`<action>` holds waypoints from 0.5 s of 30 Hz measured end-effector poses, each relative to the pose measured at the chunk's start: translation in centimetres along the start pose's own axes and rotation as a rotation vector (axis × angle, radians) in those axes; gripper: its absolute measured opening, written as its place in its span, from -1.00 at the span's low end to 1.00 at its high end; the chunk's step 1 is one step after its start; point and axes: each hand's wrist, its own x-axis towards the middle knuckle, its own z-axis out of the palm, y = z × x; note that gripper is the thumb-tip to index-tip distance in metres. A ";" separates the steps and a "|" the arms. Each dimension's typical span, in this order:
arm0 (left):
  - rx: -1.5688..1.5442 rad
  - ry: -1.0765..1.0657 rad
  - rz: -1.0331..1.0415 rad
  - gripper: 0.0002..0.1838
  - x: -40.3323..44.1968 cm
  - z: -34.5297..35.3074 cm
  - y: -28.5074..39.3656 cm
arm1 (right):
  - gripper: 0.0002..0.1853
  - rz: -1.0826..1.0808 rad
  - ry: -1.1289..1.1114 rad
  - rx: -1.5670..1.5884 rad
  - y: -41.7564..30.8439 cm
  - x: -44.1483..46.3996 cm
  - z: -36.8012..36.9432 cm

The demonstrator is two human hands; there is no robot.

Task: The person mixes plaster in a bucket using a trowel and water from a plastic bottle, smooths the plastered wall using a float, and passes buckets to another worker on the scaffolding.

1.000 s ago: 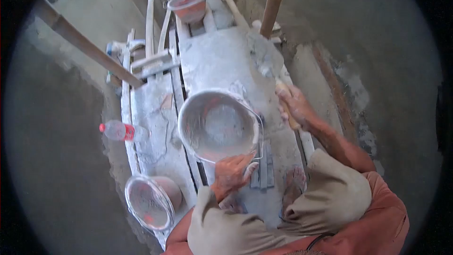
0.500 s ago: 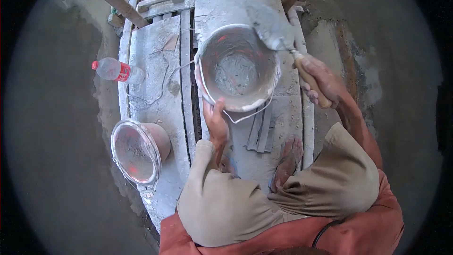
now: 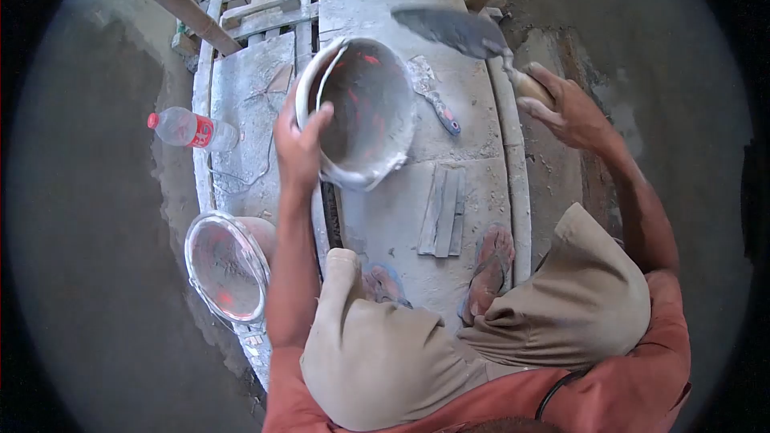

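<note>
Left hand: left hand [image 3: 301, 148] at centre-left of the frame; fingers clamped on the near-left rim of the bucket, thumb hooked over the edge to the inside, the others along the outer wall.
Bucket: bucket [image 3: 389, 104] at upper centre, mouth facing the camera; pale grey residue and orange-red patches on the inner wall; thin wire handle lies across the mouth near the thumb. Cannot tell whether its base touches the board.
Right hand: right hand [image 3: 573, 115] at right of centre; fingers closed around the wooden handle of a trowel.
Trowel: trowel [image 3: 451, 30] at upper right of centre, blade dark grey, slightly blurred, pointing left, apart from the bucket.
Bottle label: clear bottle [image 3: 173, 126] at left, lying on its side, red cap leftward; red label [image 3: 200, 131] with white characters, too small to read.
Scraper: scraper [image 3: 434, 95] on the board [image 3: 469, 144], just right of the bucket; dark handle, a small reddish mark at its end.
Strips: grey strips [image 3: 442, 210] side by side, lower centre.
Second bucket: second bucket [image 3: 263, 273] at lower left, tilted, orange-red spots inside.
</note>
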 end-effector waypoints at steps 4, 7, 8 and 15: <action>0.069 -0.145 -0.170 -0.53 4.9 1.7 1.5 | -0.57 -0.133 -0.146 -0.535 -0.7 0.5 0.6; 0.162 -0.213 -0.227 -0.62 5.7 4.4 1.7 | -0.70 -0.388 0.002 -0.697 0.4 3.1 3.6; 0.189 -0.210 -0.202 -0.61 6.1 4.7 1.2 | -0.73 -0.364 0.030 -0.753 -0.2 4.4 4.3; 0.360 -0.212 0.031 -0.56 5.6 4.1 -1.4 | -0.73 -0.170 -0.181 -0.115 3.8 7.0 12.3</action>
